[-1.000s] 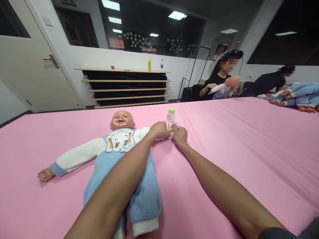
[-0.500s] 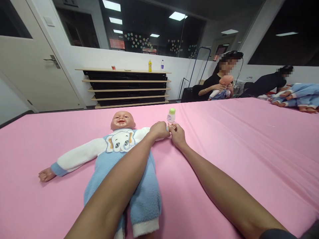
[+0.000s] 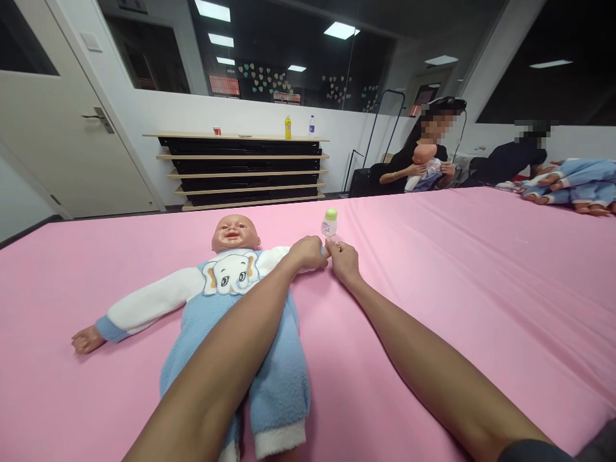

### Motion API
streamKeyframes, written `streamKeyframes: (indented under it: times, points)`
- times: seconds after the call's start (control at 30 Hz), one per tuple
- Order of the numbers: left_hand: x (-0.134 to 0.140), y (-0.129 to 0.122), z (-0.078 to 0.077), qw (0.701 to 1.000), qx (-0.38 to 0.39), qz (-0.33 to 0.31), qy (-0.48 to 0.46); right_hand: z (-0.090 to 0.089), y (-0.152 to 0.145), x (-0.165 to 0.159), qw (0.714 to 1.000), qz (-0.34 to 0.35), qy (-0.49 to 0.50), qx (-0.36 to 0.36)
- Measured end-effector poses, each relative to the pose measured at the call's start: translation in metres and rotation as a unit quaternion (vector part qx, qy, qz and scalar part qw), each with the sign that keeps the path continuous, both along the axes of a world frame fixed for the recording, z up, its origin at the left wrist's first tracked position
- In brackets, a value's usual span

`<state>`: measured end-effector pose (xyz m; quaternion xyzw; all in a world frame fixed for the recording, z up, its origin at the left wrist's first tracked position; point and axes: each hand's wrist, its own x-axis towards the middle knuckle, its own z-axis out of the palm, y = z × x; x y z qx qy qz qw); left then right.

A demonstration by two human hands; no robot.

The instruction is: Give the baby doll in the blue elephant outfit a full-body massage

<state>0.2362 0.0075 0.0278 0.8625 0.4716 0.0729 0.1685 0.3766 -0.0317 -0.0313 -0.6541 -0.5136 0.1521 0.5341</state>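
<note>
My left hand is closed around the cuffed end of the baby doll's outstretched arm on my right. My right hand pinches the little hand at that arm's end between thumb and fingers, though my own hands hide most of it.

The doll lies face up on the pink-covered table, its bald head near the far edge and its legs toward the near edge, under my left forearm. It wears a white-and-blue fleece outfit with an elephant face on the chest; its other arm stretches toward the table's left edge.

Just beyond my hands, near the far edge, a bottle with a green cap stands upright. More dolls in blue are heaped by the far right corner. Past the far edge, a seated person in black holds another doll.
</note>
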Motion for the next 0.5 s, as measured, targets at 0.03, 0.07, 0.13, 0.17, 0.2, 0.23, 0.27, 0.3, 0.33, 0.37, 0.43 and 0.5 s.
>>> streamKeyframes:
  times: [0.03, 0.07, 0.13, 0.17, 0.2, 0.23, 0.27, 0.3, 0.33, 0.37, 0.43, 0.5]
  points:
    - [0.0004, 0.0001, -0.0002, 1.000, 0.002, -0.002, 0.000, 0.0007, -0.0005, -0.0011, 1.000, 0.015, 0.002, 0.001]
    - [0.0007, 0.0003, -0.0005, 1.000, 0.002, -0.003, 0.000, 0.0011, -0.0008, -0.0020, 0.999, 0.032, 0.009, 0.004]
    - [0.0009, 0.0005, -0.0015, 1.000, -0.003, -0.005, 0.002, 0.0007, -0.0006, -0.0030, 0.998, 0.057, 0.033, 0.004]
    - [0.0007, 0.0006, -0.0020, 1.000, -0.008, -0.006, 0.003, 0.0000, -0.0002, -0.0030, 0.997, 0.062, 0.043, 0.001]
    - [0.0005, 0.0006, -0.0025, 1.000, -0.014, -0.007, 0.004, -0.0008, 0.0004, -0.0028, 0.997, 0.061, 0.048, -0.003]
    - [0.0002, 0.0005, -0.0028, 1.000, -0.020, -0.009, 0.004, -0.0018, 0.0010, -0.0023, 0.997, 0.055, 0.048, -0.008]
    - [0.0000, 0.0004, -0.0030, 1.000, -0.026, -0.012, 0.004, -0.0026, 0.0017, -0.0018, 0.998, 0.047, 0.046, -0.013]
    - [-0.0001, 0.0001, -0.0030, 0.999, -0.031, -0.014, 0.004, -0.0033, 0.0023, -0.0013, 0.998, 0.041, 0.041, -0.017]
    - [-0.0001, -0.0003, -0.0028, 0.999, -0.035, -0.015, 0.005, -0.0037, 0.0027, -0.0008, 0.999, 0.037, 0.036, -0.018]
    - [0.0000, -0.0008, -0.0024, 0.999, -0.038, -0.017, 0.005, -0.0039, 0.0030, -0.0005, 0.999, 0.034, 0.030, -0.018]
    - [0.0006, -0.0019, -0.0011, 0.999, -0.038, -0.018, 0.007, -0.0038, 0.0030, -0.0004, 0.999, 0.028, 0.018, -0.015]
    - [0.0012, -0.0030, 0.0005, 0.999, -0.032, -0.019, 0.009, -0.0033, 0.0023, -0.0009, 1.000, 0.020, 0.014, -0.013]
